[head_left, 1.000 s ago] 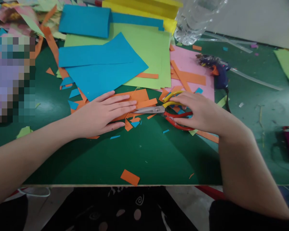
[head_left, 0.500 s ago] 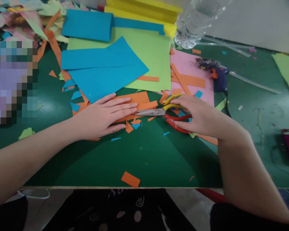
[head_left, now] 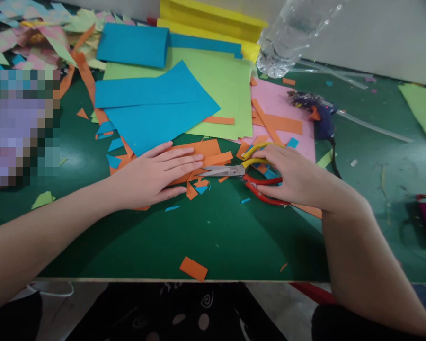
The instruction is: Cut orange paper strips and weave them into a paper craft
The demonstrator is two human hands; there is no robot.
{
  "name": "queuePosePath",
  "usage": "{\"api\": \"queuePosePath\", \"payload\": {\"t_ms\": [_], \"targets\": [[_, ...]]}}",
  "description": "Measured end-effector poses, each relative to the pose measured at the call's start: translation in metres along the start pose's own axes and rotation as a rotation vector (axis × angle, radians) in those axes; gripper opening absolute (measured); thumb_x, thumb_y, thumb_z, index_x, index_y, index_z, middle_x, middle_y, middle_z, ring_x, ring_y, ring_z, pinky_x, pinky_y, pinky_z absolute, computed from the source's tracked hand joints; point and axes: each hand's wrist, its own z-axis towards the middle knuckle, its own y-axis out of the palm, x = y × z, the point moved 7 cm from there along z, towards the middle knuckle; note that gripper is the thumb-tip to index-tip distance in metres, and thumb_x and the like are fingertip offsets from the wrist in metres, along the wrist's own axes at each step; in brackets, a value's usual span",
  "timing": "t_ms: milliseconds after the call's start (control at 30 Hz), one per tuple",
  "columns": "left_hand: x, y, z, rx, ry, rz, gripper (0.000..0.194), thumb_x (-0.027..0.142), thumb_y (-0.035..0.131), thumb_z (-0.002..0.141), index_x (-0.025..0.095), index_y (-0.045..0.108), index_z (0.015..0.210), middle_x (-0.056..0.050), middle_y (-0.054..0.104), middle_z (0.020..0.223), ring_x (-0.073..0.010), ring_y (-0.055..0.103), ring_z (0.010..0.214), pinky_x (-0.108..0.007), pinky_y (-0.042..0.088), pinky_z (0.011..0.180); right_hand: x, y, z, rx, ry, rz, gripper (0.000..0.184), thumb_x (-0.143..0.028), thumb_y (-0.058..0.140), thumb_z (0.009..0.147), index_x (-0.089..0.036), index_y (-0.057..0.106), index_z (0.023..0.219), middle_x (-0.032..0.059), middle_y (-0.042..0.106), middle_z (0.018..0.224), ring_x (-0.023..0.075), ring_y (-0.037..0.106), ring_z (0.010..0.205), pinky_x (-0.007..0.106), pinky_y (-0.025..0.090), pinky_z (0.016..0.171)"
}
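On the smooth green desk (head_left: 213, 246) | left hand (head_left: 161, 176): flat, unclenched, over broad orange paper pieces (head_left: 208, 148) | right hand (head_left: 294, 175): grasping yellow-and-red-handled steel scissors (head_left: 237, 170), blades slightly parted | progress: angular orange and blue paper scraps (head_left: 190, 191) lie cut; broad pieces appear unfinished.

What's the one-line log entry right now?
left hand: flat on orange paper | right hand: holding slightly open scissors | glue gun: beyond right hand
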Motion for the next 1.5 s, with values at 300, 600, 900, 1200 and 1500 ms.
{"api": "queuePosePath", "payload": {"t_ms": [300,600,900,1200,1500], "targets": [[0.000,0.000,0.001,-0.001,-0.027,0.001,0.058,0.049,0.025,0.104,0.022,0.025,0.155,-0.001,0.030,0.159,-0.0184,0.023,0.149,-0.038,0.008,0.124,-0.002,0.001,0.001,-0.013,0.015,0.003,0.042,-0.043,0.064,0.081,-0.024,0.059,0.119,0.0089,0.065,0.126,0.0319,0.062,0.113,0.050,0.047,0.096],[0.001,0.000,0.001,-0.005,-0.027,0.020,0.056,0.047,0.027,0.104,0.022,0.027,0.154,-0.001,0.026,0.160,-0.0183,0.024,0.149,-0.041,0.009,0.124,-0.010,0.002,0.002,0.039,-0.025,-0.056,0.045,-0.048,0.062,0.085,-0.023,0.058,0.122,0.0106,0.064,0.126,0.0310,0.059,0.118,0.051,0.048,0.099],[0.000,0.002,0.000,-0.015,-0.027,0.039,0.058,0.049,0.026,0.104,0.021,0.024,0.156,0.000,0.022,0.161,-0.0177,0.022,0.149,-0.038,0.006,0.124,-0.015,0.002,0.003,0.054,-0.063,-0.055,0.043,-0.048,0.060,0.087,-0.022,0.060,0.121,0.0121,0.066,0.118,0.0336,0.060,0.115,0.052,0.050,0.095],[0.001,0.002,0.001,-0.017,-0.029,0.047,0.059,0.050,0.022,0.105,0.020,0.024,0.156,-0.001,0.023,0.161,-0.0177,0.022,0.149,-0.038,0.006,0.124,-0.009,0.001,-0.001,0.029,-0.050,-0.031,0.043,-0.047,0.059,0.088,-0.025,0.060,0.125,0.0110,0.065,0.123,0.0331,0.060,0.115,0.053,0.049,0.096],[0.000,0.001,0.000,-0.015,-0.032,0.032,0.058,0.049,0.025,0.104,0.022,0.024,0.156,-0.001,0.023,0.161,-0.0187,0.023,0.149,-0.039,0.007,0.124,-0.013,0.000,0.002,0.042,-0.018,-0.053,0.041,-0.048,0.058,0.088,-0.024,0.060,0.121,0.0105,0.064,0.124,0.0326,0.059,0.117,0.053,0.049,0.097]]}}
